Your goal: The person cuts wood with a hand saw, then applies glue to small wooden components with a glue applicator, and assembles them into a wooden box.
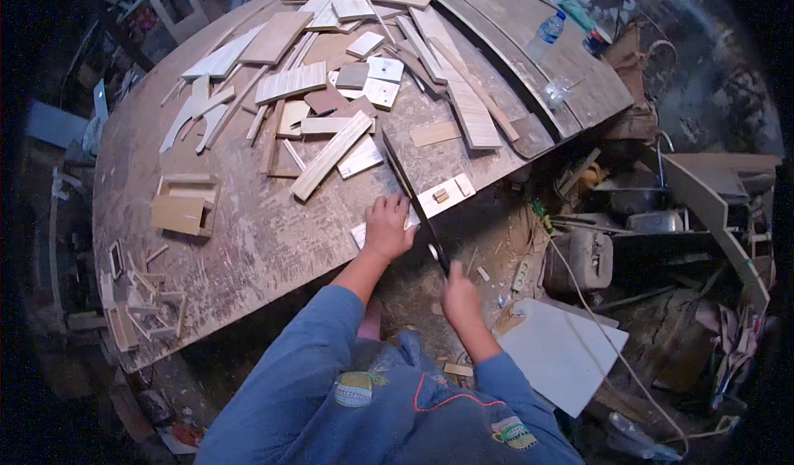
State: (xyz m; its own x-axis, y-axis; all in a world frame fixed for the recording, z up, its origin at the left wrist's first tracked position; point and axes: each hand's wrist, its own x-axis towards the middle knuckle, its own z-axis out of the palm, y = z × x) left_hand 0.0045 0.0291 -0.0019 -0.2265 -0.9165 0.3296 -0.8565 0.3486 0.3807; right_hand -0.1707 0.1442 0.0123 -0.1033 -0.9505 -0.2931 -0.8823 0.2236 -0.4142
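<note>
At the table's front edge my left hand [387,229] presses down on a pale wooden board [358,234], fingers curled over it. My right hand [461,298] is closed round the handle of a handsaw [400,167]. Its long dark blade crosses the board just right of my left hand and points away over the table. How deep the teeth sit in the wood I cannot tell. Beyond the blade lies a light wooden piece [430,203] with a small block [441,195] on top; whether it is part of the same board is hidden by the saw.
Wooden offcuts [291,83] and strips are heaped across the worn table [273,225]. A small open wooden box [178,209] sits at left, thin sticks [149,300] near the left corner. A water bottle [550,28] stands far right. On the floor are a white panel [562,353], a canister [579,260] and a cable [608,337].
</note>
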